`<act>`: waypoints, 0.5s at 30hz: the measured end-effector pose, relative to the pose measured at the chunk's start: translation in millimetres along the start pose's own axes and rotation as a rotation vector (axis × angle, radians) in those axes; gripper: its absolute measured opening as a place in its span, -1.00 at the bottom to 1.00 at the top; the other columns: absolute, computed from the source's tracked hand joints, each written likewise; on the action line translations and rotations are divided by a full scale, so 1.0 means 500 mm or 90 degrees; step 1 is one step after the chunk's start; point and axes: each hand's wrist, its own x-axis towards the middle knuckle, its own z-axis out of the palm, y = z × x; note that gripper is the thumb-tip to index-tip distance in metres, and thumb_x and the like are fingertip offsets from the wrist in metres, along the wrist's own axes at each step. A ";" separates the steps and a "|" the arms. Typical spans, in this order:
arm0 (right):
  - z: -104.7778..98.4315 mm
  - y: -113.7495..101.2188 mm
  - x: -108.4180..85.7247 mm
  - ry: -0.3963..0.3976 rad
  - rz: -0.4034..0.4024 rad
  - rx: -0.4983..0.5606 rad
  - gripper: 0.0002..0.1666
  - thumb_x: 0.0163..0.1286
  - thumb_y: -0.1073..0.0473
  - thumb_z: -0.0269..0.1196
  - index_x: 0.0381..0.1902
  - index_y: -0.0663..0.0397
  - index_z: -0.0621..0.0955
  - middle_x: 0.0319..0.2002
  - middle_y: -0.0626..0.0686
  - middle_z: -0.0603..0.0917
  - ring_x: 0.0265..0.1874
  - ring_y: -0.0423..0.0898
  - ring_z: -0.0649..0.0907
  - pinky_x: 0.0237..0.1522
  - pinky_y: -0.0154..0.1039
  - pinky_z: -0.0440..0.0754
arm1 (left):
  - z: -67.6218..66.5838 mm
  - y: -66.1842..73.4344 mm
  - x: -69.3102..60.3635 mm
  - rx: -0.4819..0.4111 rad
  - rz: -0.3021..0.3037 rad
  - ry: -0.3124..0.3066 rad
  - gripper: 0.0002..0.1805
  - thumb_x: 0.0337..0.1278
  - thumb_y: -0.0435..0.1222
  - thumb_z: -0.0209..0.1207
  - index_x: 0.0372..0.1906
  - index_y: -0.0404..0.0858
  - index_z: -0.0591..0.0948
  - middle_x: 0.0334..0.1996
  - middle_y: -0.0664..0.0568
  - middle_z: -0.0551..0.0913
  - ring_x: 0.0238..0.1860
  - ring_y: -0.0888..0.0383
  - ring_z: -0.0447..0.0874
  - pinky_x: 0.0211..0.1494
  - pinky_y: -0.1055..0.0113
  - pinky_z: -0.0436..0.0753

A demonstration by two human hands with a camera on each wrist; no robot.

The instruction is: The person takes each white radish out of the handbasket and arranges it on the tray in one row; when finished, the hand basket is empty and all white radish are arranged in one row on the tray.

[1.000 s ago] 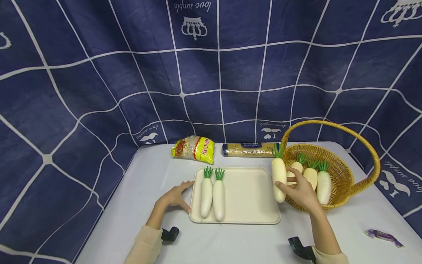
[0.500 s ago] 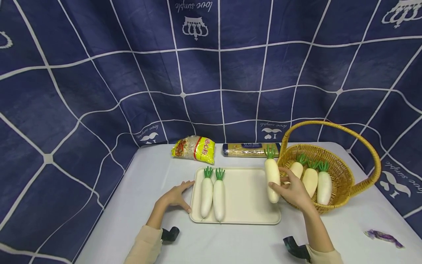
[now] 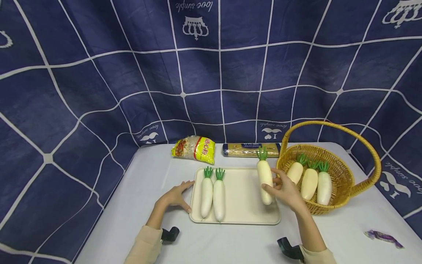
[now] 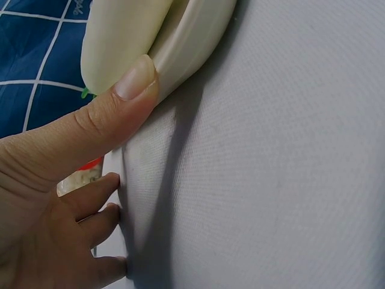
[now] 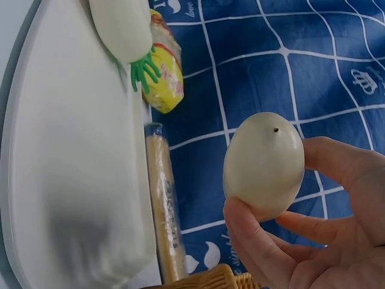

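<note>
Head view, radish [image 3: 265, 176] in right hand [image 3: 286, 189], seemingly aloft

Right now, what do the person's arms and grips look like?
The left grip and right grip are bare, ungloved hands. Each side has a beige sleeve with a dark angled piece jutting out near its end.

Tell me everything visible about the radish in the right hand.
The held radish is creamy white, smooth, slightly glossy, perhaps plastic, with green leaves at its far end and a dark spot on the rounded near end. The right hand pinches it between thumb and fingers, above the right part of the tray.
</note>
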 end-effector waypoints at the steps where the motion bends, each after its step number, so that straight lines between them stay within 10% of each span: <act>1: 0.002 -0.001 0.001 -0.004 0.004 0.003 -0.16 0.19 0.16 0.33 0.30 0.40 0.23 -0.20 0.32 0.62 -0.34 0.03 0.65 -0.37 -0.26 0.62 | 0.000 0.000 0.000 0.000 0.001 0.000 0.22 -0.72 -0.28 0.59 0.39 -0.20 0.27 0.40 -0.23 0.17 0.43 -0.24 -0.02 0.40 -0.22 0.05; 15: 0.030 -0.006 0.002 -0.027 0.037 0.010 -0.15 0.18 0.12 0.34 0.33 0.28 0.23 -0.05 0.38 0.58 -0.28 0.04 0.65 -0.34 -0.16 0.65 | 0.001 -0.001 -0.002 0.001 0.003 0.001 0.22 -0.71 -0.28 0.58 0.39 -0.19 0.28 0.40 -0.22 0.17 0.43 -0.23 -0.01 0.39 -0.21 0.06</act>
